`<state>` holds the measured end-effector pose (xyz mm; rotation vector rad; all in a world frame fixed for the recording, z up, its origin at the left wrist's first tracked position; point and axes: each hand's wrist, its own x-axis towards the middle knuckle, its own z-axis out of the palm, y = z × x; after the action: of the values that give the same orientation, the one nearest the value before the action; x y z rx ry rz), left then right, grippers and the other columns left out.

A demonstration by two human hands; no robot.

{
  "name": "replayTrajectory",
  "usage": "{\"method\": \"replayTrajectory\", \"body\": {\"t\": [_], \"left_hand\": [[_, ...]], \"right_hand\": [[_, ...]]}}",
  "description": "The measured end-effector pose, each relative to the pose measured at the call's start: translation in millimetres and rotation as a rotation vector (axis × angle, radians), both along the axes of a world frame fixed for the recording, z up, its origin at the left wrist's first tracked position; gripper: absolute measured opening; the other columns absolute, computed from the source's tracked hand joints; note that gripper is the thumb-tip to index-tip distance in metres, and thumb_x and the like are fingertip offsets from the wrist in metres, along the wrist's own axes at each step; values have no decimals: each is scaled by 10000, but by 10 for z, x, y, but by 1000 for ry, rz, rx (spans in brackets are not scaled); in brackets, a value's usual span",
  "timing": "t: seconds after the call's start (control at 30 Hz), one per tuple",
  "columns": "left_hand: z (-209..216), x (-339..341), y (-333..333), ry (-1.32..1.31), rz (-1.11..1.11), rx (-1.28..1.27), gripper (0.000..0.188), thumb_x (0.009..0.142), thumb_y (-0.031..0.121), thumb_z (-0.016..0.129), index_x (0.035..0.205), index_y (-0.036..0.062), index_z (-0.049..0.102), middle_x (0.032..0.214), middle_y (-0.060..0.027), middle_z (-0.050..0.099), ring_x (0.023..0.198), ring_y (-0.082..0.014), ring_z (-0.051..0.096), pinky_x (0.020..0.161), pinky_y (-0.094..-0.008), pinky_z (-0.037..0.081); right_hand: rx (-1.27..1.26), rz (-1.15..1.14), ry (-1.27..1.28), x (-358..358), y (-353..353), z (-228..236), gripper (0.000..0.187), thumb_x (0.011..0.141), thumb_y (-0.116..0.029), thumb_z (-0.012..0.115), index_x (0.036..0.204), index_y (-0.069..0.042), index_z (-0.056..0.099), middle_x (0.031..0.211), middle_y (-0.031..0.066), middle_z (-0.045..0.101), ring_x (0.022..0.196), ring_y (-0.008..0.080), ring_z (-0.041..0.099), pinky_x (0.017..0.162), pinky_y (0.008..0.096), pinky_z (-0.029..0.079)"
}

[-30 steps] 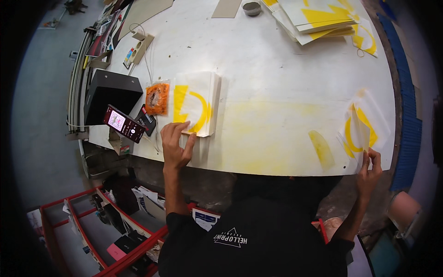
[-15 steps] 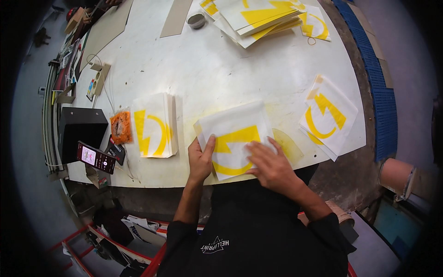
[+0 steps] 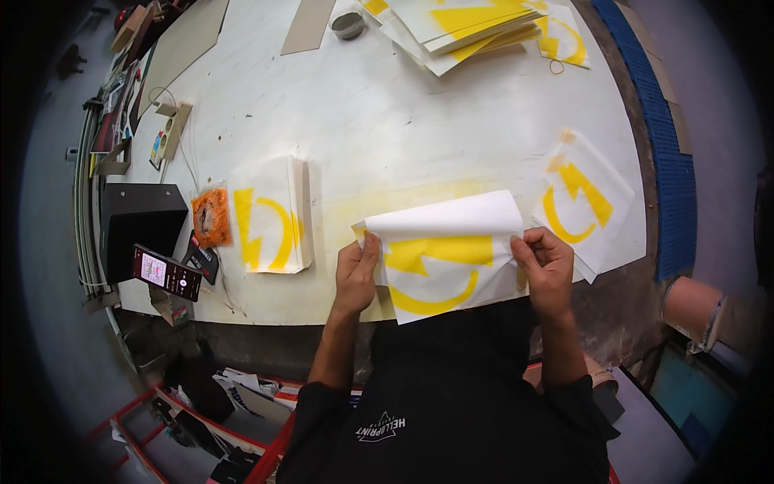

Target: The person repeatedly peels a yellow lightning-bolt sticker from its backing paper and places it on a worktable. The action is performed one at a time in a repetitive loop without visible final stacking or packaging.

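Observation:
A white sheet with a yellow printed design (image 3: pixel 439 266) is at the table's near edge, its far edge raised and curling over. My left hand (image 3: pixel 356 270) pinches its left side between thumb and fingers. On the right side, my right hand (image 3: pixel 546 262) grips the sheet's edge, thumb against the fingers. Whether it is paper or thin plastic I cannot tell. To the left stands a stack of similar white pieces (image 3: pixel 272 216) with yellow marks. Right of my right hand lie a few loose printed sheets (image 3: pixel 582 206).
A large pile of printed sheets (image 3: pixel 463 32) lies at the far side beside a grey tape roll (image 3: pixel 348 26). To the left are an orange packet (image 3: pixel 211 218), a phone (image 3: pixel 166 273), a black box (image 3: pixel 143 226) and a power strip (image 3: pixel 172 133). The white table (image 3: pixel 322 113) ends near my body.
My right hand has moved from lying flat over the sheet to gripping its right edge. The sheet has shifted right and its far edge now lifts and curls.

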<state>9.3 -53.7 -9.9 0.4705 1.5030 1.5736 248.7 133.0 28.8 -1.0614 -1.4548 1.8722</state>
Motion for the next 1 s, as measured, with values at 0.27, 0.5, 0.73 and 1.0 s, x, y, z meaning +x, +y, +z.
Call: {"method": "replayTrajectory", "body": {"t": [0.27,0.5,0.73,1.0], "left_hand": [[-75,-52,-1,-67,-39,53,303,1123,104,500,1265,-86,689,1135,-117,775,1000,-152,731,864,-294,580],[-107,-96,-11,-242,29,85,239,1051,51,591,1217,-64,718,1103,-108,788,942,-151,744,822,-310,601],[28,-199,13,-47,-60,50,342,892,-14,813,1218,-54,720,1123,-84,795,975,-137,740,882,-305,593],[52,-239,29,57,-123,-17,334,899,37,844,1202,-48,731,1117,-78,794,991,-135,729,888,-316,592]], "right_hand": [[-17,74,269,22,92,-81,66,1005,-28,734,1046,13,700,978,48,688,893,104,616,836,265,485],[102,506,135,-55,133,58,247,952,-36,790,1189,25,761,1175,129,734,1118,215,669,1037,373,500],[-132,558,115,-68,165,49,258,947,6,785,1203,35,767,1143,121,797,1062,150,706,966,327,553],[-46,749,6,-1,273,3,271,912,57,776,1180,11,775,1119,100,805,1044,159,721,936,339,575]]}}
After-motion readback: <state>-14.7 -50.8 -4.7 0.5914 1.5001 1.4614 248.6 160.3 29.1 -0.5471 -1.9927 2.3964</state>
